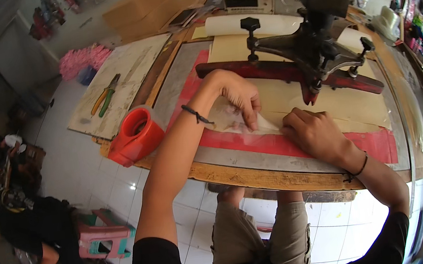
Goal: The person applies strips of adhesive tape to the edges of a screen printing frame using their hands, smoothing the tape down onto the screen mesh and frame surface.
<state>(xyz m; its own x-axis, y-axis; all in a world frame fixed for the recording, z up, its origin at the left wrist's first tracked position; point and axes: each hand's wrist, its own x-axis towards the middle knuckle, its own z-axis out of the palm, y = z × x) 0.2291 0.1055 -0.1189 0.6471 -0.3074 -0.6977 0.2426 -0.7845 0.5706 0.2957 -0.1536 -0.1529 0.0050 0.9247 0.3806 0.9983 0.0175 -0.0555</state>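
Observation:
At the middle of the worktable, my left hand (241, 96) points downward with thumb and fingers pinched on a thin, clear plastic film (265, 126). To its right, my right hand (316, 133) is closed, its curled fingers at the film's other end; the fingertips are partly hidden. Under the film lie a cream paper sheet (350, 109) and a red mat (243, 146). Just beyond my hands, the long dark-red bar (357, 82) of a black press (312, 46) spans the paper, close to the left wrist.
A red tape dispenser (137, 134) stands at the table's left corner. Yellow-and-green-handled pliers (106, 96) lie on a worn board (131, 70). Behind are a white roll (256, 23) and a cardboard box (142, 10). Another person (33, 219) is low at left, near a pink stool (102, 237).

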